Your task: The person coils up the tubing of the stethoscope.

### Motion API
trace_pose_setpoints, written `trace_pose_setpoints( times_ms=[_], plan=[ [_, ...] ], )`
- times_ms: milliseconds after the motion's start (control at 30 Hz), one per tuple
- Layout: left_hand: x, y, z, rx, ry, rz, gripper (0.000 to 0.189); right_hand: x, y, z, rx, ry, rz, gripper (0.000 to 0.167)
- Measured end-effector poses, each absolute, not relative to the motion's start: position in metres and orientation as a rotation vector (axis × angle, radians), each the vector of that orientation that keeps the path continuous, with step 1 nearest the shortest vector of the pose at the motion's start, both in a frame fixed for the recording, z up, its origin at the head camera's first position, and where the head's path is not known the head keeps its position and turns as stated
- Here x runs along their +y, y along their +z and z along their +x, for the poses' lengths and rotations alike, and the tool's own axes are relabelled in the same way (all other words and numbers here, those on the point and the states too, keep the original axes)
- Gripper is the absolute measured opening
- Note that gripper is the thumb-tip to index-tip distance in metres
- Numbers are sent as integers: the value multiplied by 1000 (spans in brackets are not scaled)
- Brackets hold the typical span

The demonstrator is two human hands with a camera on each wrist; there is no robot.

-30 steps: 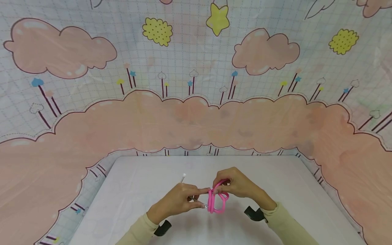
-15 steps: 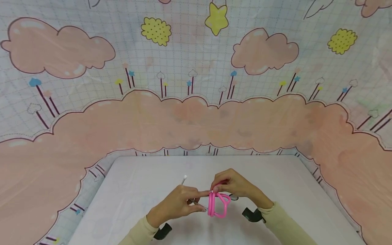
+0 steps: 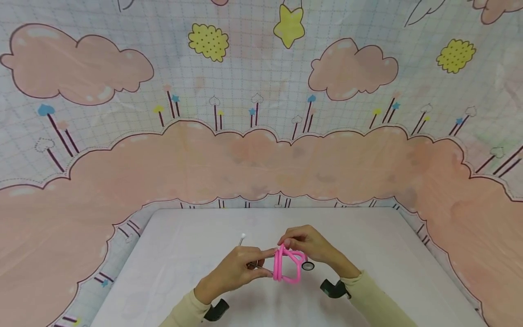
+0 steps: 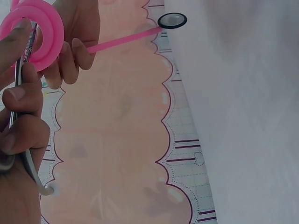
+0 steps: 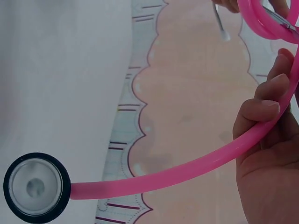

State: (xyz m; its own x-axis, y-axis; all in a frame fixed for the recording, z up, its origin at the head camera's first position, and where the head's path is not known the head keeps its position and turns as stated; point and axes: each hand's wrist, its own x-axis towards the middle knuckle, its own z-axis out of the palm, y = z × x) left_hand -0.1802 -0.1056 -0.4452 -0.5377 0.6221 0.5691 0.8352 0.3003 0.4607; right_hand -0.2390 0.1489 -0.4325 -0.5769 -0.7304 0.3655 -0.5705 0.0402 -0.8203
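Held up in front of the body is a stethoscope with pink tubing (image 3: 278, 265), wound into coils around its metal ear tubes. My left hand (image 3: 234, 269) grips the metal ear tubes (image 4: 18, 74), its index finger and thumb reaching to the coils. One white ear tip (image 3: 243, 236) sticks up behind that hand. My right hand (image 3: 310, 246) pinches the tubing at the top of the coils. In the right wrist view, a length of tubing (image 5: 187, 168) runs under the curled fingers of that hand. At its end hangs the round, black-rimmed chest piece (image 5: 35, 187).
A white table (image 3: 196, 227) lies below both hands. Behind it hangs a cloth backdrop (image 3: 261, 159) printed with clouds and stars. Black wrist mounts (image 3: 334, 289) are strapped below both forearms.
The chest piece, hidden a second ago, has come into view below my right hand. That hand has shifted slightly left while working the tubing around the coils. My left hand keeps its hold.
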Motion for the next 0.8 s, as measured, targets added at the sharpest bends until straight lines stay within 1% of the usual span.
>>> trace_pose_setpoints(
  times_ms=[300,433,533,700,800],
  plan=[
    [-109,-446,-181,-2278,-1121,-1295,47,147,-439,-237,2262,-1590,-1154,24],
    [-109,-446,-181,-2233,-1120,-1280,47,147,-443,-236,2301,-1611,-1093,24],
    [-109,-446,-182,-2202,-1134,-1256,49,147,-445,-235,2295,-1644,-1058,25],
    [-109,-449,-184,-2131,-1154,-1227,52,144,-453,-236,2248,-1675,-973,32],
    [-108,-452,-186,-2091,-1162,-1204,54,142,-457,-236,2248,-1669,-935,31]
  ],
)
